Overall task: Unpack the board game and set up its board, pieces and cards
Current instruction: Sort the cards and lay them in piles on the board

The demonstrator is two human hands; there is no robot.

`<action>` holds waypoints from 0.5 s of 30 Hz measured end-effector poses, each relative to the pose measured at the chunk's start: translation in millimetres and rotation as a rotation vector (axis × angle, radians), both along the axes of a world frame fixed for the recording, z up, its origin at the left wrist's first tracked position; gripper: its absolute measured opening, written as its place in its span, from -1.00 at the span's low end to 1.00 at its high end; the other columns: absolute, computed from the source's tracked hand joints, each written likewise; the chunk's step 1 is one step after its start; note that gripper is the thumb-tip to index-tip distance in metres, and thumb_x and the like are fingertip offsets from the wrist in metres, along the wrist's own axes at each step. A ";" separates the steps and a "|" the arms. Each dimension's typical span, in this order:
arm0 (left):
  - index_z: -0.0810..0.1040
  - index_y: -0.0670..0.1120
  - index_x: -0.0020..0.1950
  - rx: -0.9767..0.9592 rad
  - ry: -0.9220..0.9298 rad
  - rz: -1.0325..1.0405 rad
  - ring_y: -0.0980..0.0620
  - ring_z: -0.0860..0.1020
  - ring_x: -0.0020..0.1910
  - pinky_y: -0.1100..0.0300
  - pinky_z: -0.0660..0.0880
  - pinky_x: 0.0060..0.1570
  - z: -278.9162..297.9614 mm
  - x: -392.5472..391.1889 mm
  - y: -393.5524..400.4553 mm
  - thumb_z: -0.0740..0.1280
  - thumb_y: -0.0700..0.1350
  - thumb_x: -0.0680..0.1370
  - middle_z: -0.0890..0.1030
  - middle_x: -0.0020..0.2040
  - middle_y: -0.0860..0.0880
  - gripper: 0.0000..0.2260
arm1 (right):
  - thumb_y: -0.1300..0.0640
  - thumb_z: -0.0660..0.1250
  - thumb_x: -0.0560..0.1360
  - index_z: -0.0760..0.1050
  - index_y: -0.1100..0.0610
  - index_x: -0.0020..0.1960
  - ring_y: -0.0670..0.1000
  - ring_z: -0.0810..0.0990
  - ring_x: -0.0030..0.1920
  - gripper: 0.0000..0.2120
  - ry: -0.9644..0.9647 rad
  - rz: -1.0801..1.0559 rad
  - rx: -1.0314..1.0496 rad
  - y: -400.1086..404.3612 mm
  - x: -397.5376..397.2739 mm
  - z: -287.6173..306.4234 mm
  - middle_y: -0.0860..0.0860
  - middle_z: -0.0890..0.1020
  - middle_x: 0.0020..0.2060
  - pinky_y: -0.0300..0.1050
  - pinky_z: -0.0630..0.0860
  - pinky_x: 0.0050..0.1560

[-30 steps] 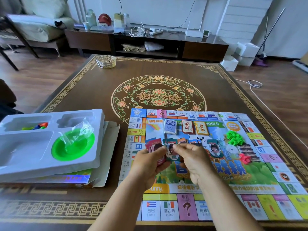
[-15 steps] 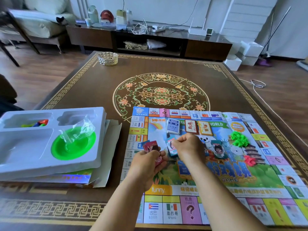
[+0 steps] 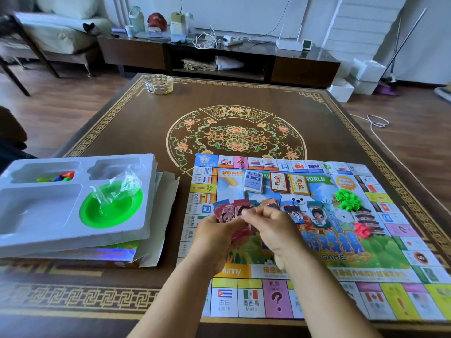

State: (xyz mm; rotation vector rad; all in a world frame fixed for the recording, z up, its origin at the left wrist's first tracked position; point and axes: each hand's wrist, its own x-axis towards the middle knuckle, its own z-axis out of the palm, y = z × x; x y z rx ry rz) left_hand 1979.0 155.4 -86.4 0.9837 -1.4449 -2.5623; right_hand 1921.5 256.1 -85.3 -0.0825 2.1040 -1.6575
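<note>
Board game sheet (image 3: 317, 259) lies flat on the brown patterned table (image 3: 244, 98), and everything else is placed against it. Over its near-left part the left hand (image 3: 217, 237) grips a fan of red cards (image 3: 230, 212) with curled fingers, while the right hand (image 3: 275, 230) pinches the edge of that fan. Toward its far edge sit three small card decks (image 3: 277, 182); a row of character cards (image 3: 305, 213) crosses its middle. Green pieces (image 3: 347, 200) and pink pieces (image 3: 362, 230) rest at its right — off its left edge stands the white tray (image 3: 48, 215).
</note>
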 end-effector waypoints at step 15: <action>0.53 -0.26 -0.01 -0.035 -0.044 -0.054 -0.04 0.65 -0.28 0.22 0.59 -0.34 5.2 14.2 11.2 0.34 -0.30 0.52 0.65 -0.22 -0.17 -0.92 | 0.14 0.48 0.41 0.56 0.08 -0.24 0.03 0.53 -0.28 -0.89 -0.126 -0.221 -0.083 26.8 17.0 -13.0 0.01 0.63 -0.30 -0.11 0.43 -0.29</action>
